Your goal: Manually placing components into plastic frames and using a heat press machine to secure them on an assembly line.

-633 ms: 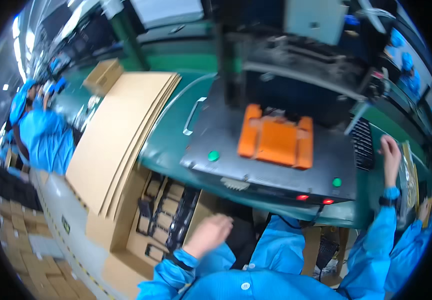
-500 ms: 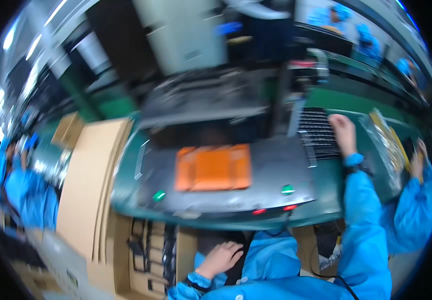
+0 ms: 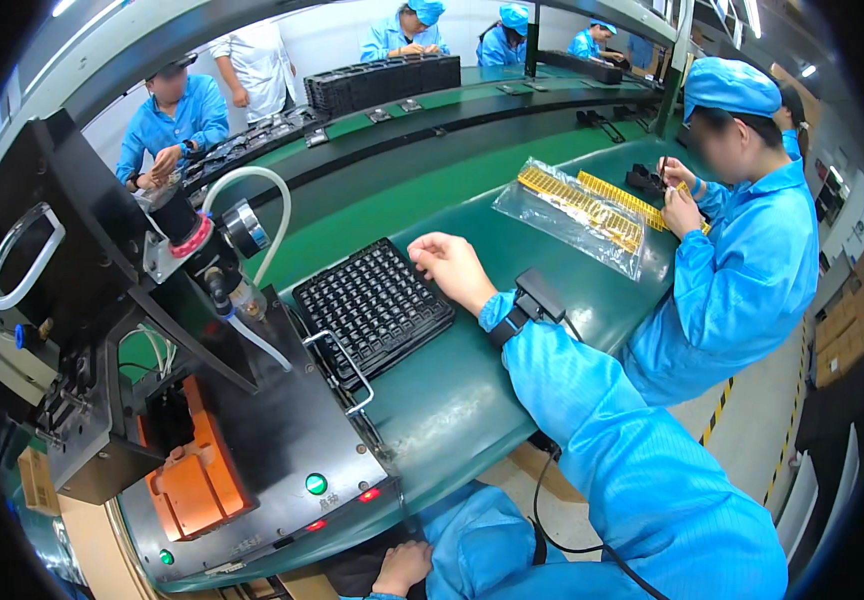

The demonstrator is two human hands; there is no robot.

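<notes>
My right hand (image 3: 452, 268) reaches out to the right edge of a black grid tray (image 3: 372, 305), its fingers curled together. Whatever it pinches, if anything, is too small to make out. Small pale parts sit in many of the tray's pockets. Low in the view, my left hand (image 3: 404, 567) lies over my lap with its fingers laid down, holding nothing that I can see. To the left of the tray, an orange fixture (image 3: 197, 490) rests on the dark base plate (image 3: 297, 430) of a bench press.
A looped metal handle (image 3: 347, 372) stands between press and tray. Green buttons (image 3: 317, 484) line the press front. A clear bag of yellow strips (image 3: 582, 215) lies on the green mat. A co-worker (image 3: 742, 220) sits at the right; a cable (image 3: 577, 550) hangs from my right wrist.
My view has swung to the right, so the press now lies at the left and the tray near the middle. My right hand remains by the tray's right edge, my left on my lap.
</notes>
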